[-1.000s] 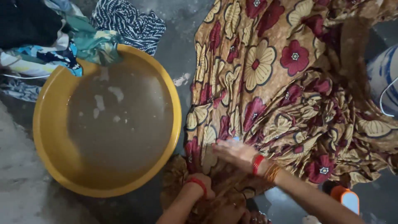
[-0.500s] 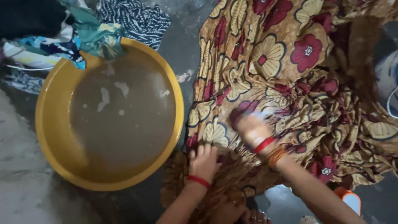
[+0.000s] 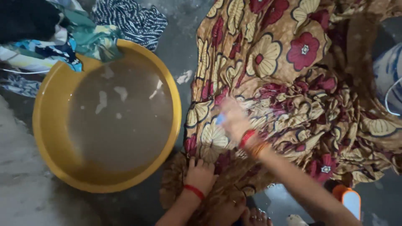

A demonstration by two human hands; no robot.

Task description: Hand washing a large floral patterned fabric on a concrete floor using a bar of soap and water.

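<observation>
Left hand (image 3: 201, 175) flat, fingers spread, pressing floral cloth (image 3: 293, 83), right hand (image 3: 234, 119) blurred, closed around small blue object (image 3: 219, 119), yellow basin (image 3: 46, 125) of murky water beside.

The single head camera is looking steeply down, fairly close, taking in a yellow basin (image 3: 46, 125) at left and flowered cloth (image 3: 293, 83) at right; motion is perhaps blurring the middle.

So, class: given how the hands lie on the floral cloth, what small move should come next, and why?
Probably draw the right hand back across the floral cloth: it is blurred and holds something small and blue, while the left hand pins the hem.
</observation>
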